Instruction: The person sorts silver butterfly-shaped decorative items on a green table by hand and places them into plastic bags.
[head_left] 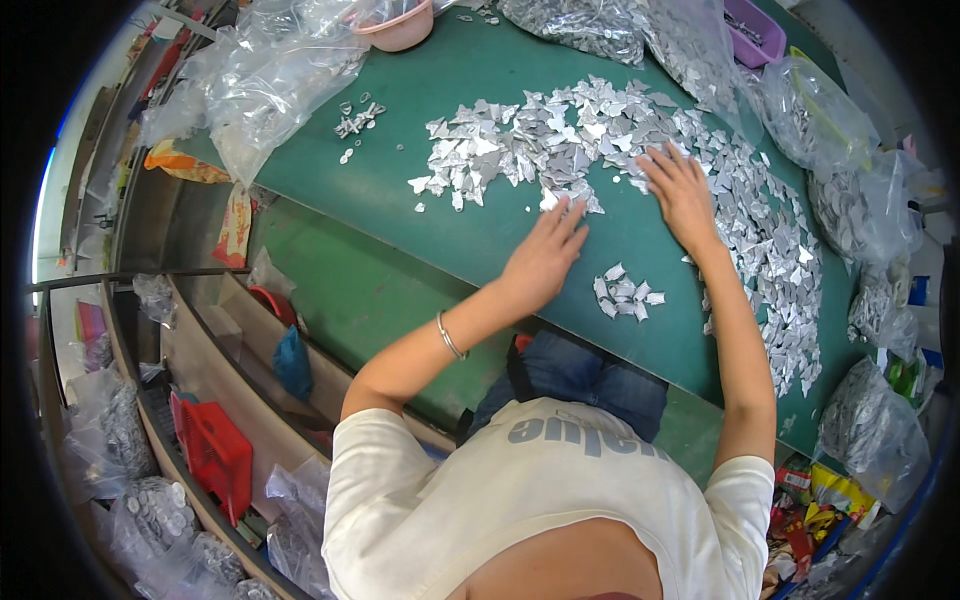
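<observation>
A broad curved pile of small, flat, silver-grey metal pieces (480, 150) spreads over the green table (370, 210). Many have pointed, angular outlines. At the near edge of this pile is my left hand (545, 255), its fingers stretched forward beside the pieces. My right hand (683, 198) lies over the pile's inner edge with its fingers apart. Neither hand shows a piece gripped in it, though the surfaces under the fingers are hidden. Closer to me, between my forearms, a small separate group of the same pieces (627, 293) sits near the table edge.
Clear bags of metal parts (870, 410) line the right and far sides. A pink bowl (398, 28) and a purple basket (752, 35) stand at the back. Small loose parts (360, 120) lie far left. Left of me are wooden compartments with a red basket (215, 455).
</observation>
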